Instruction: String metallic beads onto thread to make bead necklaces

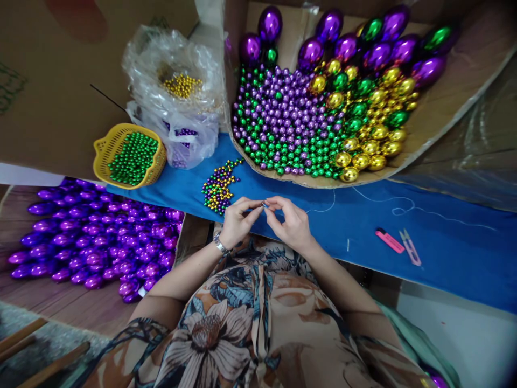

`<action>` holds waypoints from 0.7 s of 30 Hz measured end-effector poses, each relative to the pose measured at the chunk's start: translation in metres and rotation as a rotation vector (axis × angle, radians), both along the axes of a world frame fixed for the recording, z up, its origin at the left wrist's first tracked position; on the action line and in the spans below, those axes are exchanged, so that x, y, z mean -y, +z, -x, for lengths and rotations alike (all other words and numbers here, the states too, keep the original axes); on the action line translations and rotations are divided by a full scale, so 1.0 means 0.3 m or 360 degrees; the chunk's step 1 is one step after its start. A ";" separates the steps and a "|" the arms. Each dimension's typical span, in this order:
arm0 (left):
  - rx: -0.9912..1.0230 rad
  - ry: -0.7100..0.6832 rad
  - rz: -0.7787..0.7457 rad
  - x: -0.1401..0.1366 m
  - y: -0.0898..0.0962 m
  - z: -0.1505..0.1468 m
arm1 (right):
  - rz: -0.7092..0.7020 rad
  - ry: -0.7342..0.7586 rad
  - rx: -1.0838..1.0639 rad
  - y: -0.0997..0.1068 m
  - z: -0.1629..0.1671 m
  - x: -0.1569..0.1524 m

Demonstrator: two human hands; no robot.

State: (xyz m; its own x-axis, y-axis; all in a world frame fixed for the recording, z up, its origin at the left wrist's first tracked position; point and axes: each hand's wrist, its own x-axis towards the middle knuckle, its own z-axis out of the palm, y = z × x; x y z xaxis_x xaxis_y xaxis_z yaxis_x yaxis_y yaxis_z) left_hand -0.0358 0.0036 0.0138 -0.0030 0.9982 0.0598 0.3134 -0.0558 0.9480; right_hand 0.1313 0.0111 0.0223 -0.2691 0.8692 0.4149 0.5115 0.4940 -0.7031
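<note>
My left hand [237, 222], with a watch [221, 244] on the wrist, is closed in a pinch at the front edge of the blue cloth [283, 189]. Fingertip to fingertip with it, my right hand [294, 222] pinches too. A tiny, thin, shiny piece [264, 204] shows between the fingertips, too small to name. White thread [333, 200] emerges beside my right hand and curls over the cloth to the right. Just beyond my left hand lies a loose pile of small green, gold and purple beads [218, 188].
A cardboard box [456, 116] holds beads and shiny balls. At left are a yellow basket [98, 164] of green beads, plastic bags [137, 54] with gold and purple beads, and many purple ornaments [92, 258]. A pink cutter [390, 241] and thread snips [411, 248] lie right.
</note>
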 end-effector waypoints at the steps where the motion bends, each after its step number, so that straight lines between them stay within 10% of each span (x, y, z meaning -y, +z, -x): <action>1: -0.0010 -0.0003 -0.0009 0.001 -0.002 0.000 | -0.0010 0.0005 -0.0001 0.001 0.000 -0.001; 21: -0.0006 0.0058 0.0044 0.025 0.028 -0.015 | -0.0062 -0.0023 0.0191 0.034 -0.005 0.000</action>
